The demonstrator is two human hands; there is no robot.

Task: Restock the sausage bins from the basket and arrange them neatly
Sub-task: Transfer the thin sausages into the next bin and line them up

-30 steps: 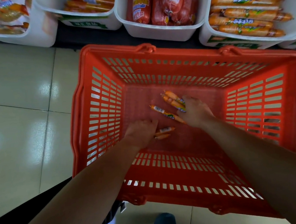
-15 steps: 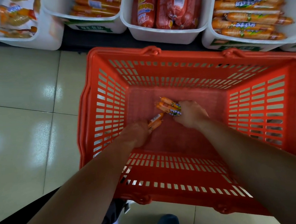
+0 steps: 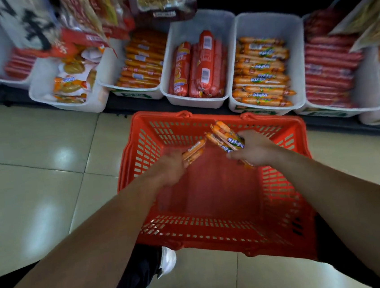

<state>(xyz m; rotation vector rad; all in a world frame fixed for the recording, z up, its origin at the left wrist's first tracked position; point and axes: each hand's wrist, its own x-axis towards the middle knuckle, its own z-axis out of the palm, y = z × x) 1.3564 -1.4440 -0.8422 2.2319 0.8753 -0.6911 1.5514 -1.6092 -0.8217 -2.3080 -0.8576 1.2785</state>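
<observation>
Head view: both hands have come up out of the bottom of the red basket [image 3: 283,192] since a second ago. Back then they were down low, picking up the last loose sticks.

Now the left hand [image 3: 170,167] grips two small orange sausages [image 3: 193,151], which poke out toward the shelf. That hand is blurry, but its fingers look curled round them. The right hand [image 3: 254,152] holds a bunch of green-label sausages [image 3: 227,137], with its fingers [image 3: 246,136] wrapped round the near ends. Both bunches hang over the far half of the basket. Their tips are very close, and I cannot tell if they touch.

The part of the basket floor that shows looks bare, so these may be the last ones.

The head has tipped up too, so more of the white bins on the shelf can be seen. The green-label bin [image 3: 267,23] sits just past the basket on the right and looks like home for the right bunch. The small orange bin [image 3: 137,95] is further left, past the fat red sausage bin [image 3: 195,26].

Next job, I guess: carry each bunch to its bin and lay the sticks straight.
</observation>
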